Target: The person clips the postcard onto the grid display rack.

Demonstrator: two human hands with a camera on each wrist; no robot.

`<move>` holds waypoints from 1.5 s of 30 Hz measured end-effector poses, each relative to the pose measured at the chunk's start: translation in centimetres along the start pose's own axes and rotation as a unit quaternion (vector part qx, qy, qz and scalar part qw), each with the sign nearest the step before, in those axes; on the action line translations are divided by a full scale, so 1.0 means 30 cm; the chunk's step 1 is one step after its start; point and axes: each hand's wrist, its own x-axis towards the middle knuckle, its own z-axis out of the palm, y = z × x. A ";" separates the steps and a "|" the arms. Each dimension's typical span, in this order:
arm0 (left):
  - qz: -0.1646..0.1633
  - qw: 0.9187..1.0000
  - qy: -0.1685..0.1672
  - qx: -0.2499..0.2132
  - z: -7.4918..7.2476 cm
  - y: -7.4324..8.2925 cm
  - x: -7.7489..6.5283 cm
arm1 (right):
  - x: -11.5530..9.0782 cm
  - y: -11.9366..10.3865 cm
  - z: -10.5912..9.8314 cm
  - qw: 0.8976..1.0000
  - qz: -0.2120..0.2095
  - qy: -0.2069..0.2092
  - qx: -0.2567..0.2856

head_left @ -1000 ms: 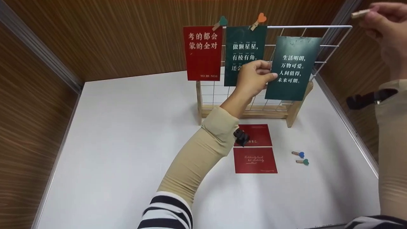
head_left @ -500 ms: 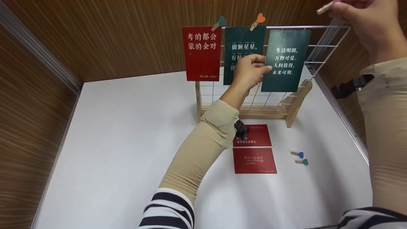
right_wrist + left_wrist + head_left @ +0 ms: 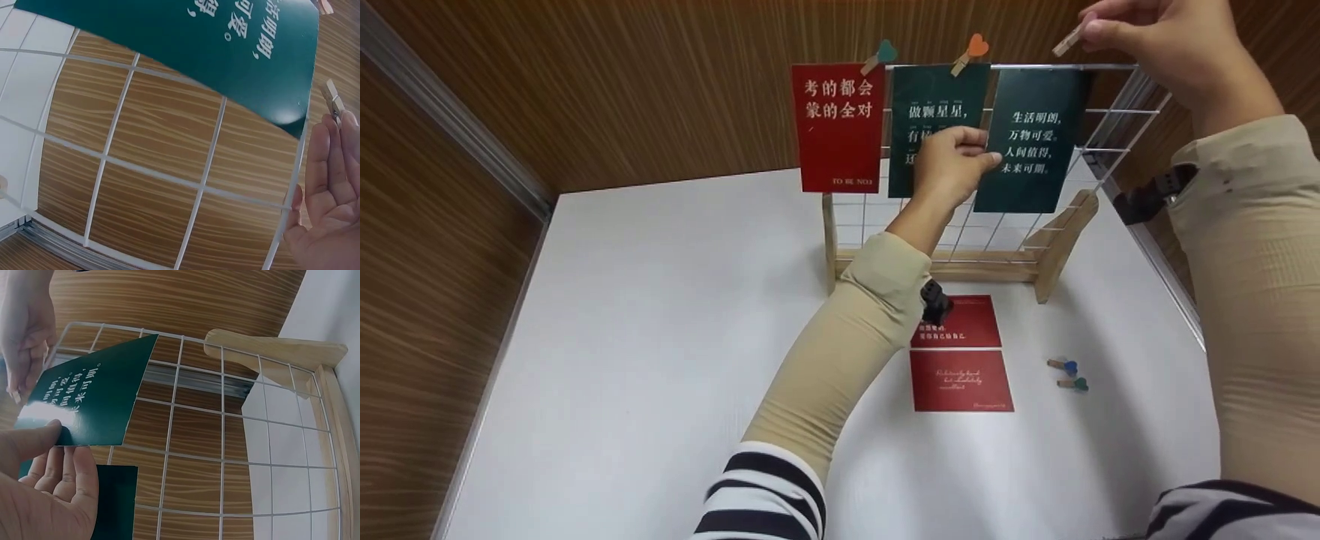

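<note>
Nearest along the table [image 3: 660, 337], right of the frame's lower centre, two red cards [image 3: 962, 381] lie flat, with two loose heart clips [image 3: 1063, 366] to their right. Beyond, the left hand [image 3: 949, 169] pinches the left edge of a green card [image 3: 1030, 142], right of upper centre, thumb in front. The card's long axis runs nearly upright, top leaning slightly right. At upper right, the right hand [image 3: 1174, 45] pinches a wooden clip [image 3: 1068, 43], slanting down-left above the card's top edge and apart from it; this hand is nearer that edge, which roughly lines up with the wire rack's top rail [image 3: 1110, 67].
</note>
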 end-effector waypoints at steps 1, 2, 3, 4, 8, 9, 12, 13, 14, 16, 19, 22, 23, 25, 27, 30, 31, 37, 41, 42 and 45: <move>0.000 1.000 0.002 0.000 0.003 0.000 -0.001 | 0.000 0.000 0.001 1.000 -0.001 -0.005 -0.003; 0.001 1.000 0.003 0.001 0.006 0.001 -0.001 | 0.000 0.000 0.001 1.000 0.000 -0.010 -0.005; 0.001 1.000 0.005 0.001 0.009 0.001 -0.002 | 0.000 0.001 0.001 1.000 0.002 -0.015 -0.006; 0.002 1.000 0.007 0.002 0.012 0.001 -0.002 | 0.000 0.001 0.001 1.000 0.004 -0.019 -0.008; 0.004 1.000 0.013 0.009 0.021 0.002 -0.003 | 0.000 0.001 -0.002 0.999 0.013 -0.031 -0.012; 0.003 1.000 0.014 0.012 0.023 0.001 -0.003 | -0.001 0.001 -0.003 0.999 0.015 -0.033 -0.016; 0.001 1.000 0.019 0.019 0.025 0.000 -0.003 | 0.000 -0.002 -0.005 0.999 0.015 -0.038 -0.022; 0.002 1.000 0.021 0.022 0.026 -0.002 -0.003 | 0.000 -0.003 -0.005 0.999 0.016 -0.040 -0.025; 0.003 0.999 0.023 0.026 0.026 -0.002 -0.002 | 0.000 -0.004 -0.005 0.999 0.015 -0.040 -0.029; 0.009 0.999 0.027 0.033 0.026 -0.003 -0.001 | 0.000 -0.006 -0.003 0.998 0.015 -0.042 -0.033; 0.021 0.998 0.031 0.042 0.024 -0.004 0.000 | 0.001 -0.008 0.000 0.998 0.008 -0.044 -0.038; 0.031 0.998 0.034 0.047 0.020 -0.005 0.001 | 0.005 -0.010 0.004 0.998 -0.001 -0.046 -0.043; 0.030 0.998 0.034 0.047 0.019 -0.005 0.002 | 0.005 -0.011 0.005 0.998 -0.001 -0.047 -0.045; 0.029 0.998 0.036 0.047 0.018 -0.005 0.002 | 0.007 -0.014 0.008 0.997 -0.001 -0.048 -0.053; 0.026 0.998 0.039 0.048 0.016 -0.005 0.002 | 0.007 -0.019 0.011 0.997 0.001 -0.050 -0.062; 0.025 0.998 0.042 0.048 0.015 -0.007 0.002 | 0.006 -0.026 0.016 0.996 0.003 -0.052 -0.075; 0.025 0.998 0.042 0.048 0.015 -0.007 0.003 | 0.005 -0.027 0.018 0.995 0.002 -0.054 -0.080; 0.033 0.998 0.037 0.041 0.012 -0.010 0.005 | 0.001 -0.029 0.024 0.994 0.000 -0.052 -0.092; 0.029 0.999 0.028 0.026 0.010 -0.014 0.006 | -0.003 -0.023 0.027 0.994 -0.001 -0.046 -0.095; 0.026 0.999 0.026 0.022 0.009 -0.015 0.007 | -0.004 -0.020 0.027 0.994 -0.003 -0.045 -0.096; 0.019 1.000 0.021 0.008 0.008 -0.018 0.009 | -0.006 -0.014 0.028 0.994 -0.007 -0.041 -0.099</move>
